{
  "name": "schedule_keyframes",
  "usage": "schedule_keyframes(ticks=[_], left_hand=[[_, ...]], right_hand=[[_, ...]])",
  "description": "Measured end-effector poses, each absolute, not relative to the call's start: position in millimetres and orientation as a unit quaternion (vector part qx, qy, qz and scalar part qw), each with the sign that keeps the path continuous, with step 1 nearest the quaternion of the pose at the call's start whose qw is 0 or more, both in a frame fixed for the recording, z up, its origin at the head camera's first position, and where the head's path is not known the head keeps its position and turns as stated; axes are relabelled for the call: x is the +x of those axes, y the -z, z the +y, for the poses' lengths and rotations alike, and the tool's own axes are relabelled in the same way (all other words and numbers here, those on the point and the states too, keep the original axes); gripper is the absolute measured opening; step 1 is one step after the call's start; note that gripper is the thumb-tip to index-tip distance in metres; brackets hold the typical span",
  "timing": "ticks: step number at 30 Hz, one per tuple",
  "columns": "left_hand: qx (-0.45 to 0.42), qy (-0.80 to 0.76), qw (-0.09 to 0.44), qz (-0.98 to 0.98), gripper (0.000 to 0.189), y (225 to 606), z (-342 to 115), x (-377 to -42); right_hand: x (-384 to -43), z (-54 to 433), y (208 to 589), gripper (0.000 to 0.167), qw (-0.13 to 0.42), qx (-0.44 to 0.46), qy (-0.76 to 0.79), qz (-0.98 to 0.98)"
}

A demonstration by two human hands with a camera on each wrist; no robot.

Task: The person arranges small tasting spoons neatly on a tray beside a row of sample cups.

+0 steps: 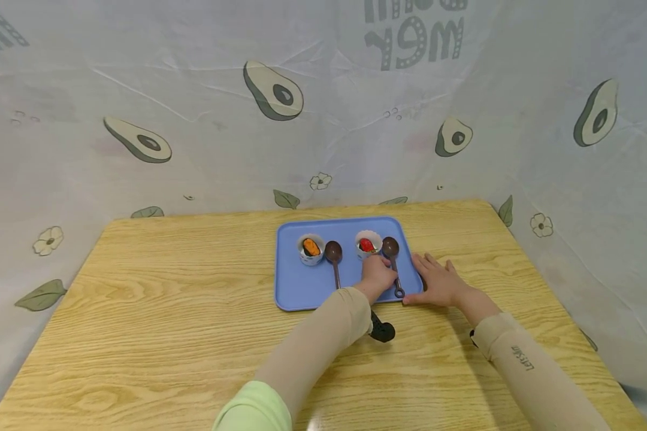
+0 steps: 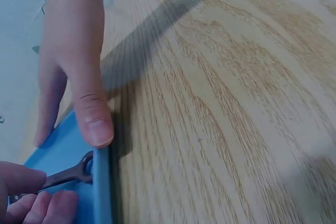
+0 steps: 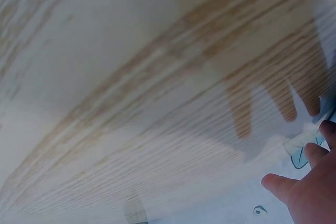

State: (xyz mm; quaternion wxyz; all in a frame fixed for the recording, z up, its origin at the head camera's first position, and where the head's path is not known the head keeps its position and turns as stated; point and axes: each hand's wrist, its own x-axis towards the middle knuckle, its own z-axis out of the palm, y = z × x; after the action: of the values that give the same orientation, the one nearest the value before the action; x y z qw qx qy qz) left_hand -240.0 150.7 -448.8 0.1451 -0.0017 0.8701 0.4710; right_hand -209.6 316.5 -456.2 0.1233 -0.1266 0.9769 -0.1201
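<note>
A blue tray [image 1: 302, 287] holds two brown spoons and two small pale cups. My left hand [image 1: 377, 275] reaches over its right half and pinches the handle of the right-hand spoon [image 1: 390, 246], whose ringed end [image 2: 86, 167] lies close to the rim in the left wrist view. Just beyond that hand stands the right cup [image 1: 374, 235], holding a red piece [image 1: 366, 245]. Spread along the tray's right side is my right hand [image 1: 439, 284], its thumb [image 2: 97, 127] at the near rim. The right wrist view shows only part of those fingers [image 3: 315, 192].
On the tray's left half are another spoon [image 1: 333, 251] and a cup [image 1: 310, 261] with an orange-and-black piece [image 1: 311, 247]. The tray sits toward the back of a wood-grain table [image 1: 183, 299]. An avocado-patterned curtain [image 1: 205, 90] hangs behind and along the sides.
</note>
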Motion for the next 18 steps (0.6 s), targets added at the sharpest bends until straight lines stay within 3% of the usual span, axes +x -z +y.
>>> schedule_keyframes(ticks=[5, 10, 18], left_hand=[[0.027, -0.486, 0.139, 0.862, 0.022, 441.0, 136.0, -238.8], [0.118, -0.456, 0.109, 0.875, 0.027, 419.9, 109.1, -236.7], [0.229, -0.35, 0.018, 0.908, 0.037, 401.7, 48.5, -232.1]], right_hand=[[-208.5, 316.3, 454.8, 0.11, 0.121, -0.126, 0.12, 0.977], [-207.1, 315.5, 452.1, 0.106, 0.118, -0.118, 0.119, 0.979], [-206.6, 307.8, 440.0, 0.092, 0.102, -0.113, 0.136, 0.979]])
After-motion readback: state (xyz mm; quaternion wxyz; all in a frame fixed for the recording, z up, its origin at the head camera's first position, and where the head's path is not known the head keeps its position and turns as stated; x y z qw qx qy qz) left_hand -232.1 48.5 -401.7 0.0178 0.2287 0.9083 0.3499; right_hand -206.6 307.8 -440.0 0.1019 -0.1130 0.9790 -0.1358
